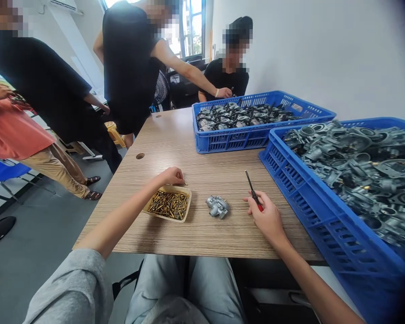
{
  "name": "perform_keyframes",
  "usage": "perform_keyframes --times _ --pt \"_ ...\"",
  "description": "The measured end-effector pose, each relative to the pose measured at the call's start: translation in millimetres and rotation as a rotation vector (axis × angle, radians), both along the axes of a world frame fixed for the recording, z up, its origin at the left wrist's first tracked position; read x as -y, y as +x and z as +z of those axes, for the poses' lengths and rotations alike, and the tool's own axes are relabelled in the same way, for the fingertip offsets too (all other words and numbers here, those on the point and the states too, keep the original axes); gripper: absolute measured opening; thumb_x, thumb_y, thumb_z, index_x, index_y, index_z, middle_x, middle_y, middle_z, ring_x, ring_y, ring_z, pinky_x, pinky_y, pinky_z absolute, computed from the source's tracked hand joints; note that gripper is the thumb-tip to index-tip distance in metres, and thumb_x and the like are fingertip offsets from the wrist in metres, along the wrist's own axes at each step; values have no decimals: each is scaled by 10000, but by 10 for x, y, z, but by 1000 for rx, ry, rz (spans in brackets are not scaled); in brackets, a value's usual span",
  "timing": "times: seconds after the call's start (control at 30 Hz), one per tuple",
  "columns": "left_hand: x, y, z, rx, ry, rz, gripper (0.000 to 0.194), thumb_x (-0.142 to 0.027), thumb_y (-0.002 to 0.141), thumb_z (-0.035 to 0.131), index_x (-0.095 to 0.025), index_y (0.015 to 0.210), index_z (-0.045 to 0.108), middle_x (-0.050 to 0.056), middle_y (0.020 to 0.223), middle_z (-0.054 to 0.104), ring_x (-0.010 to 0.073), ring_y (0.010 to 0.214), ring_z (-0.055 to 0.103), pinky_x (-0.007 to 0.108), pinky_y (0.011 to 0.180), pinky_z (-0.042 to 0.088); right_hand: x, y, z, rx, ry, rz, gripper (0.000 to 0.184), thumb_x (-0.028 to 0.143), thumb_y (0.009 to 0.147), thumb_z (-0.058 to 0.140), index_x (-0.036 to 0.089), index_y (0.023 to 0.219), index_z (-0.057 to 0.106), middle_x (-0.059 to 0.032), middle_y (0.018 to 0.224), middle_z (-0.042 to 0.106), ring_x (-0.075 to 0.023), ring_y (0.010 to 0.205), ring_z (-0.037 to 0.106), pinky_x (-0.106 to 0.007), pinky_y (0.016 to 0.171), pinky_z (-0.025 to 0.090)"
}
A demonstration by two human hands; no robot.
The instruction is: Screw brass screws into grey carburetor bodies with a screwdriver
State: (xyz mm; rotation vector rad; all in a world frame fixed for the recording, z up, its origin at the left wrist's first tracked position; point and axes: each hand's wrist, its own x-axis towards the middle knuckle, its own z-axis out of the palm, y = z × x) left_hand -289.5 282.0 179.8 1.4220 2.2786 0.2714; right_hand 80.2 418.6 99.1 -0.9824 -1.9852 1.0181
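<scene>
My left hand (pixel 173 176) is closed just above the far rim of a small pale plastic tub (pixel 189 200). A slender brass-coloured part (pixel 185 183) shows at its fingertips. Many similar small brass parts (pixel 168 205) fill the tub. My right hand (pixel 267 215) grips a screwdriver (pixel 253 191) by its red and black handle, the dark shaft pointing up and away from me. Between my hands, touched by neither, a grey metal carburetor body (pixel 218 206) lies on the wooden table.
A blue crate (pixel 310 193) heaped with metal carburetor bodies stands close on my right. Behind it, another blue crate (pixel 229 143) holds darker assembled carburetors. One person (pixel 130 58) reaches across the far crate toward a seated person (pixel 227 81). Others stand at the left.
</scene>
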Motion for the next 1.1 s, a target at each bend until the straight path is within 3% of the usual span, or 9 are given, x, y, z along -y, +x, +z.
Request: perform_keyframes --times 0.17,0.27,0.33,0.57,0.8,1.0,1.1 --pt "260 117 327 -181 68 -29 164 -268 864 652 -198 994 724 74 1011 771 198 872 672 282 764 467 0 -3 11 -43 -94 31 419 571 950 569 211 1155 638 -137 1028 811 -191 557 659 -338 565 547" --pt "515 239 523 -318 15 -163 154 -266 898 608 -211 986 722 66 966 767 195 822 660 286 722 439 1 -4 25 -37 -104 27 349 505 941 575 224 1140 632 -124 1046 809 -190 573 665 -336 580 537" --pt "679 308 568 -382 -61 -222 171 -273 924 576 -220 988 726 62 926 767 196 786 662 287 689 425 -2 -5 28 -30 -108 25 329 489 936 573 231 1134 626 -115 1046 810 -192 580 671 -341 596 536" --pt "1034 307 419 -568 -232 -236 309 -211 951 481 -236 1103 749 109 998 790 260 895 742 302 710 472 -23 -11 -9 -23 -74 29 303 475 944 558 230 1112 617 -100 1022 812 -191 580 684 -363 668 550" --pt "1125 342 456 -555 -295 -243 356 -179 950 464 -247 1186 722 115 1120 791 262 956 759 293 722 507 -16 -10 15 -7 -60 21 320 474 946 553 223 1127 635 -107 1043 816 -185 559 679 -368 697 546" --pt "1146 345 450 -550 -303 -243 351 -173 964 446 -235 1200 698 119 1101 791 278 946 758 317 733 530 -17 9 20 32 25 -60 307 501 891 604 218 990 668 -127 950 822 -313 890 774 -410 811 541" --pt "1169 336 421 -552 -282 -247 364 -163 960 449 -237 1230 681 119 1142 785 280 984 756 315 728 526 -36 10 -32 28 23 -62 315 495 881 630 213 1015 671 -128 959 818 -321 922 773 -432 849 547"
